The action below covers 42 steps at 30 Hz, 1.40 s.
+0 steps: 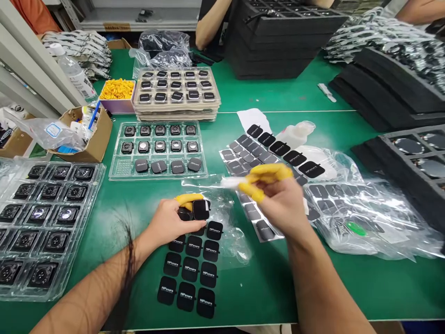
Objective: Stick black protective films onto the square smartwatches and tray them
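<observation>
The left hand (pixel 170 223) holds a black square panel (pixel 201 209), its fingers (pixel 186 200) in yellow cots closed around the panel's edge. The panel sits just above a grid of black pads (pixel 190 269) printed "HiFuture", which lie on the green table (pixel 264 297) and touch the panel's lower edge. The right hand (pixel 278 202) is raised beside the pads, with two yellow-cotted fingertips (pixel 266 172) pinched narrowly on a white strip (pixel 231 182). A clear bag (pixel 229 246) lies just right of the pads. Beyond the pads is a clear tray (pixel 114 157) of round-faced watch bodies and black panels. Left of the pads is a larger tray (pixel 55 293) of dark units. Further black pads (pixel 267 150) lie on sheets up and right of them.
</observation>
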Each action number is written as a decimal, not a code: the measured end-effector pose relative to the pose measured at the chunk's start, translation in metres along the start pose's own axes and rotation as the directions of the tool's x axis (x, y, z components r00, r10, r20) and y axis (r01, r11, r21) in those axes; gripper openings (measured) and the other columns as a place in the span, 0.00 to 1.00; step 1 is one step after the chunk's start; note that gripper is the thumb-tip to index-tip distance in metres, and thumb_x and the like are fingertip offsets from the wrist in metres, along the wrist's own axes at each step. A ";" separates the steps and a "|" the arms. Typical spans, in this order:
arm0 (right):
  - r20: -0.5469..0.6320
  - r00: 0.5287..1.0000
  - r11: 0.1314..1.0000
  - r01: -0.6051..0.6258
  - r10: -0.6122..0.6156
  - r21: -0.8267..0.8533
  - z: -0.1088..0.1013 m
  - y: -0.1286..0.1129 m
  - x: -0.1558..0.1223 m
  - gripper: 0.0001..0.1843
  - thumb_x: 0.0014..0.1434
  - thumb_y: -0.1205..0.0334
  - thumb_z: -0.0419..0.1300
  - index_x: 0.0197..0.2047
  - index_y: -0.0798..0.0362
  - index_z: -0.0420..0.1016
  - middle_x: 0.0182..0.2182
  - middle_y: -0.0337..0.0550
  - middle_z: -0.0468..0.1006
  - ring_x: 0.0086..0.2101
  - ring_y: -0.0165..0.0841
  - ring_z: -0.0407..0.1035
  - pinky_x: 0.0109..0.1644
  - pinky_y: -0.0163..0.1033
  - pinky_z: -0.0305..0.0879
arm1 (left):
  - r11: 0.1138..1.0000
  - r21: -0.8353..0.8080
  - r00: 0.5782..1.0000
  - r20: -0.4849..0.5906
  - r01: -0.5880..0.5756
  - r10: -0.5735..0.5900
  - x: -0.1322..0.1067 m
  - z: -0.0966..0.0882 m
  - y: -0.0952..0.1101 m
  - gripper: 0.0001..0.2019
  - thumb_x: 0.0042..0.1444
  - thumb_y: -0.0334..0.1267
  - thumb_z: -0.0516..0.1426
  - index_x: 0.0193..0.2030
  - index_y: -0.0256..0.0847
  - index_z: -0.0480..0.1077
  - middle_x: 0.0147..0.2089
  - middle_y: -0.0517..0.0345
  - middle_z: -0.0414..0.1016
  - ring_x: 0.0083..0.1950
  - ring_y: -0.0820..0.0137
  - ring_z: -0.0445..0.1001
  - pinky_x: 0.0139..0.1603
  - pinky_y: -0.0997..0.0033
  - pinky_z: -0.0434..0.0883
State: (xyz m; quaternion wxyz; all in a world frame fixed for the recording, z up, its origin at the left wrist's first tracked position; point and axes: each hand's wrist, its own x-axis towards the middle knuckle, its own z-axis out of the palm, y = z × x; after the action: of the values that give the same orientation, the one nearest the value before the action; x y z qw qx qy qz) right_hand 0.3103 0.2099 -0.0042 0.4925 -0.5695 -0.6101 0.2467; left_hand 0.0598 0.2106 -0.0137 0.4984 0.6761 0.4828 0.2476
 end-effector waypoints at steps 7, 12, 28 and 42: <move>0.252 0.865 0.848 0.486 -0.433 -0.210 0.042 -0.020 -0.027 0.04 0.65 0.66 0.61 0.43 0.49 0.75 0.36 0.44 0.78 0.36 0.36 0.72 0.39 0.43 0.71 | 0.998 -0.057 0.999 -0.036 -0.022 0.020 0.001 0.003 -0.007 0.24 0.46 0.39 0.69 0.53 0.43 0.79 0.38 0.59 0.84 0.39 0.65 0.80 0.40 0.70 0.75; 0.326 0.817 0.824 0.544 -0.476 -0.160 0.048 -0.022 -0.027 0.08 0.66 0.66 0.61 0.48 0.50 0.73 0.40 0.47 0.77 0.39 0.37 0.73 0.41 0.44 0.69 | 0.997 -0.031 0.997 -0.034 -0.066 0.065 0.001 0.003 -0.005 0.23 0.46 0.37 0.68 0.53 0.45 0.79 0.42 0.61 0.84 0.40 0.65 0.81 0.41 0.70 0.75; 0.343 0.807 0.781 0.571 -0.480 -0.252 0.048 -0.022 -0.026 0.04 0.67 0.61 0.62 0.45 0.49 0.74 0.35 0.43 0.77 0.35 0.35 0.70 0.39 0.43 0.60 | 0.992 0.086 0.994 -0.030 -0.097 0.100 0.001 0.002 -0.003 0.19 0.49 0.37 0.67 0.50 0.45 0.80 0.38 0.63 0.84 0.38 0.67 0.80 0.43 0.70 0.75; 0.334 0.847 0.814 0.508 -0.413 -0.281 0.051 -0.012 -0.022 0.04 0.67 0.60 0.60 0.40 0.49 0.73 0.32 0.41 0.79 0.33 0.35 0.70 0.37 0.43 0.57 | 1.000 0.013 0.997 -0.079 -0.018 0.019 0.001 0.004 -0.004 0.22 0.48 0.37 0.69 0.52 0.44 0.79 0.42 0.60 0.85 0.42 0.63 0.82 0.49 0.67 0.77</move>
State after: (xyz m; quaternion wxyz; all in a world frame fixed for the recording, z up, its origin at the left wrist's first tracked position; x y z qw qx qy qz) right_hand 0.2574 0.1997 -0.0209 0.3417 -0.4465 -0.8236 0.0753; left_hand 0.0615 0.2102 -0.0189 0.4724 0.6733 0.4975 0.2758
